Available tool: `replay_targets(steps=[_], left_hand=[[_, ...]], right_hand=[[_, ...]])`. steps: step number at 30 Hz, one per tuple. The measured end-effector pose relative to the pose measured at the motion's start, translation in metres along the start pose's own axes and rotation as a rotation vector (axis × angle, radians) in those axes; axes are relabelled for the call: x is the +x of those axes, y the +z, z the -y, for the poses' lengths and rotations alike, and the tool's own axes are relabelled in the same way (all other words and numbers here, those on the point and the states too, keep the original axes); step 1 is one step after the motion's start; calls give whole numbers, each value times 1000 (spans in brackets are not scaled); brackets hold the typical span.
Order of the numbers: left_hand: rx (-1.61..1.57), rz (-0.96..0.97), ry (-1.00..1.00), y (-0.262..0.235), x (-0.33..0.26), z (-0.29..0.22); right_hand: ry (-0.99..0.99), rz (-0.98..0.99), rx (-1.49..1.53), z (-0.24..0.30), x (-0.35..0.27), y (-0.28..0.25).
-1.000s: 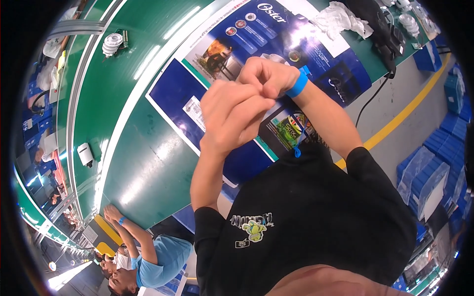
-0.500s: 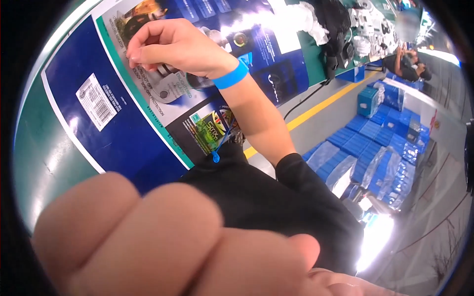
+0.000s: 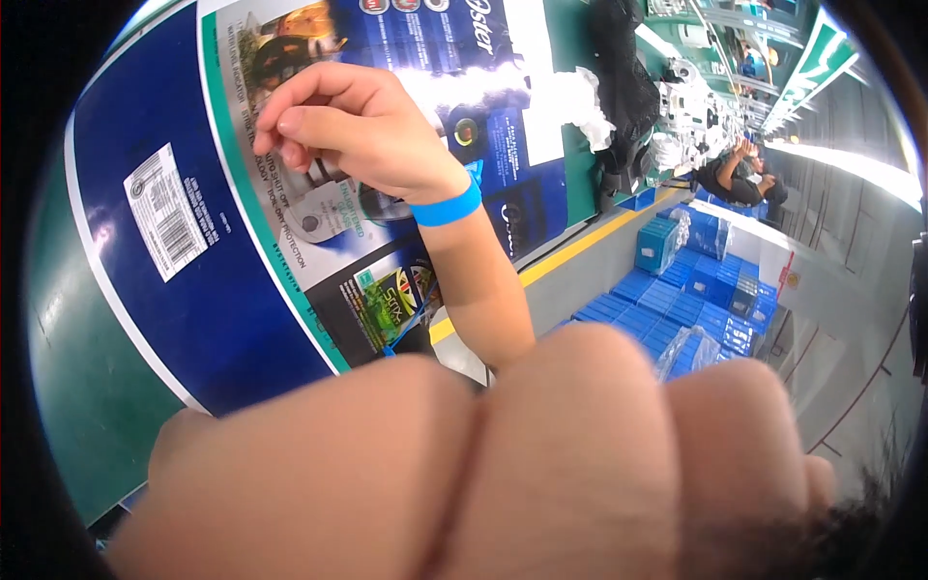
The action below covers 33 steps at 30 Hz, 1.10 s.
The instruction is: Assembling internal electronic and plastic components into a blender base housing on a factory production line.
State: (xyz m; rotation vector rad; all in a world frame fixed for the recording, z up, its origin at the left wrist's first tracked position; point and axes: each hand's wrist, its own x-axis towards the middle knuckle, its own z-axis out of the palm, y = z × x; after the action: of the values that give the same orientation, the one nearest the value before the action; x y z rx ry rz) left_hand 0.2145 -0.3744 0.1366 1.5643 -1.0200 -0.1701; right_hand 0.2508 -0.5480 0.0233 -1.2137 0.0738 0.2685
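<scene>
My right hand (image 3: 358, 130), with a blue wristband (image 3: 445, 208), rests on a large flat printed carton (image 3: 193, 319) that is blue with a green stripe and product pictures. Its fingers are curled together with the tips down on the carton's picture panel, and nothing shows in them. My left hand (image 3: 503, 464) is very close to the camera and fills the lower part of the view as blurred fingers lying side by side. What it holds, if anything, is hidden. A white barcode label (image 3: 166, 208) sits on the carton to the left of my right hand.
The carton lies on a green work surface (image 3: 68, 387). Beyond it are black and white items (image 3: 628, 87). A yellow floor line (image 3: 580, 251) runs beside the surface, with stacked blue crates (image 3: 677, 300) on the floor. Another person (image 3: 739, 174) works farther along.
A second ago both hands were together above the carton. My left hand has come up to the camera and now covers the lower view, while my right hand stays on the carton.
</scene>
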Motion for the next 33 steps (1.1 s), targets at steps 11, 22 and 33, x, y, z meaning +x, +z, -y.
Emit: replay_targets(steps=[11, 22, 33], left_hand=[[49, 36, 148, -7, 18, -11], [-108, -5, 55, 13, -11, -7], [-124, 105, 121, 10, -5, -4]], right_hand=[[-7, 78, 9, -4, -4, -11], [-195, 383, -67, -7, -7, -9], [-484, 39, -39, -7, -4, -23]])
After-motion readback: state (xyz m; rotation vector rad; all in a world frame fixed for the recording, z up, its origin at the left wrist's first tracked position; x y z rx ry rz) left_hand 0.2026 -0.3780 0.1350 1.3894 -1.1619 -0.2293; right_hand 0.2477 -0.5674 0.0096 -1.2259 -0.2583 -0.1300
